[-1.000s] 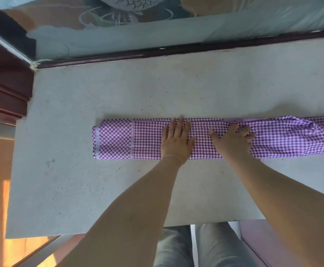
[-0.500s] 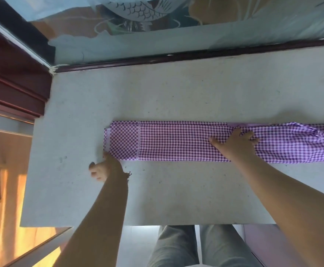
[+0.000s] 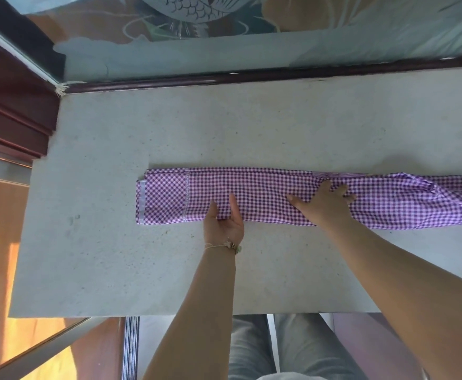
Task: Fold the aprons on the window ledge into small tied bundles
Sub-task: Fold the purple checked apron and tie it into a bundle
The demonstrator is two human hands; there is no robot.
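A purple-and-white checked apron (image 3: pixel 265 193) lies folded into a long narrow strip across the grey window ledge (image 3: pixel 169 127). Its left end has a pale hem, and its crumpled right end runs out of view. My left hand (image 3: pixel 224 219) is at the strip's near edge, left of centre. The thumb and one finger stretch straight onto the cloth, and I cannot see the other fingers. My right hand (image 3: pixel 326 201) presses flat on the strip right of centre, fingers spread.
A dark red window frame (image 3: pixel 251 76) and frosted glass with a fish pattern (image 3: pixel 197 12) bound the ledge at the back. Dark wood trim (image 3: pixel 10 111) stands at the left. The ledge's front edge (image 3: pixel 142 315) lies close to my legs.
My left hand went from flat on the strip to its near-left corner, then back right to the near edge. The right hand kept pressing in place. The camera view shifted slightly.
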